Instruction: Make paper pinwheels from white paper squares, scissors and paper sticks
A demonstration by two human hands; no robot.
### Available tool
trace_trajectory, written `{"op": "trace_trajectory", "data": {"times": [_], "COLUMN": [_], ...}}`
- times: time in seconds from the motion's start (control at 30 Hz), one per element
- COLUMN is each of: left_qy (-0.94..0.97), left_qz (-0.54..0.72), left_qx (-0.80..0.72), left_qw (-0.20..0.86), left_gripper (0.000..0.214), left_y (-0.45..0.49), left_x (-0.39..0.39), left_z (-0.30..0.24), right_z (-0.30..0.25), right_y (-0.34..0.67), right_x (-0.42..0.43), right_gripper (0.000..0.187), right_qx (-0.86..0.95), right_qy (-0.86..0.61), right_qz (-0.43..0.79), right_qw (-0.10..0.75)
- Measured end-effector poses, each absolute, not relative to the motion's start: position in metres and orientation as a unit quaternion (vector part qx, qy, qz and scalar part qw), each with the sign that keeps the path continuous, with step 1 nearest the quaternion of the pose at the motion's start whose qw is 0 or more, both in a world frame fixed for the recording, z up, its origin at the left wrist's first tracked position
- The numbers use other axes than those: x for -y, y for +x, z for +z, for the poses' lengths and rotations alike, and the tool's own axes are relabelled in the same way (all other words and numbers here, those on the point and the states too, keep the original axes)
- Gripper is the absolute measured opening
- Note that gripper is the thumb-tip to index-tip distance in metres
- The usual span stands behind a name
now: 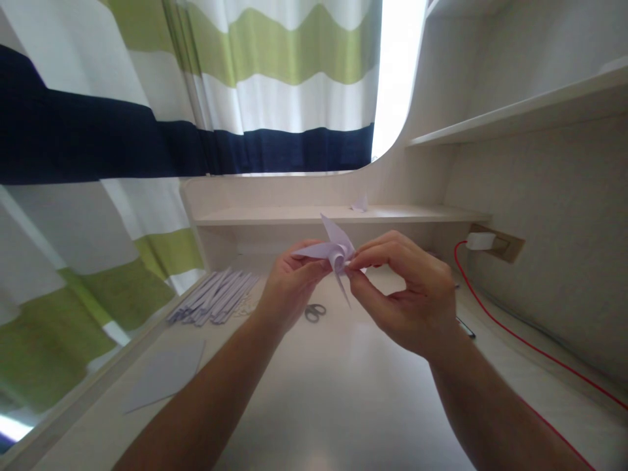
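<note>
Between both hands, above the desk, is a pale lilac paper pinwheel [335, 248] with pointed blades and a curled centre. My left hand [294, 284] pinches it from the left, thumb near the centre and the other fingers partly hidden behind the blades. On the right side, my right hand [405, 288] has thumb and index finger closed on the paper close to the curled middle. Whether a small part sits between those fingertips I cannot make out. Grey-handled scissors [314, 313] lie on the desk below and behind the hands.
Many rolled paper strips [216, 297] lie at the desk's left, with a paper sheet [167, 374] nearer me. Another folded paper piece [360, 204] stands on the back shelf [294, 214]. A red cable [505, 327] runs from a white charger [481, 241] along the right side.
</note>
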State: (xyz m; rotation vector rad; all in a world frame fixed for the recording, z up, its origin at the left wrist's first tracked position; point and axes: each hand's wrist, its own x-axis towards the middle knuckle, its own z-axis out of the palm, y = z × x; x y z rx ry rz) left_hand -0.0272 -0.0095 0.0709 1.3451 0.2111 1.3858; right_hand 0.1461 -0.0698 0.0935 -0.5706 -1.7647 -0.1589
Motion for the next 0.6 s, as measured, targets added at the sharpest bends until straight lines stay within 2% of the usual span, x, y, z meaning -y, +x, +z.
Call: {"op": "trace_trajectory", "data": {"times": [0.27,0.47,0.6], "left_qy": [0.561,0.555,0.555], "left_qz": [0.605,0.613,0.616], "left_qx": [-0.077,-0.067,-0.068], "left_qw": [0.559,0.557,0.555], "left_gripper": [0.024,0.024,0.023], "left_y": [-0.0234,-0.0227,-0.022], "left_x": [0.0124,0.0115,0.0105], "left_z": [0.0718,0.0703,0.069], "right_z": [0.0929,0.0929,0.0948], "right_y": [0.1436,0.1427,0.1437], "right_x": [0.0644,0.0651,0.0649], "right_gripper": [0.02,0.029,0.023], "right_qx": [0.747,0.743,0.76], "right_qy": [-0.204,-0.219,-0.211], "right_qz": [-0.12,-0.124,-0.121], "right_qw": [0.621,0.62,0.602]}}
